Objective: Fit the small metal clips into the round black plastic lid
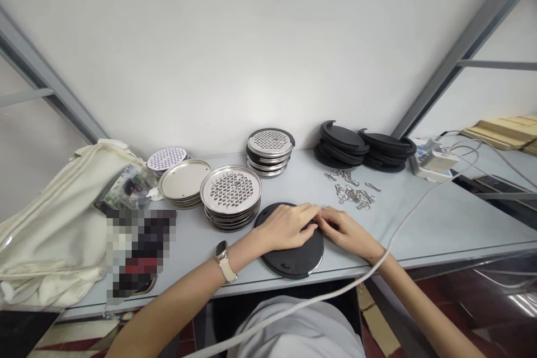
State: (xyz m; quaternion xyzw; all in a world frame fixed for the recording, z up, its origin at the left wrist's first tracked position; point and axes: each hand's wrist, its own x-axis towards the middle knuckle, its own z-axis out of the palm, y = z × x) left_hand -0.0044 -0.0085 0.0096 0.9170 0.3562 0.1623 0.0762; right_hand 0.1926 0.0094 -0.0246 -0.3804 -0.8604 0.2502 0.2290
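Note:
A round black disc [296, 262] with small slots and a thin shiny rim showing at the lower right lies near the table's front edge. My left hand [287, 226] lies across it, fingers bent and closed at its right edge. At that same edge my right hand [342, 230] has its fingertips pinched together against the left fingertips. What sits between the right fingertips is hidden. Just left of the disc stands a stack of round metal grater plates [231, 193]. Small metal clips [354, 197] lie loose beyond my right hand.
Plain round metal plates [187, 179] and a perforated plate [166, 159] are at left. Grater plates with black rims [272, 144] stand at the back, near black round holders [342, 140]. A white cable [403, 229] crosses in front of my right forearm. A power strip [436, 165] sits right.

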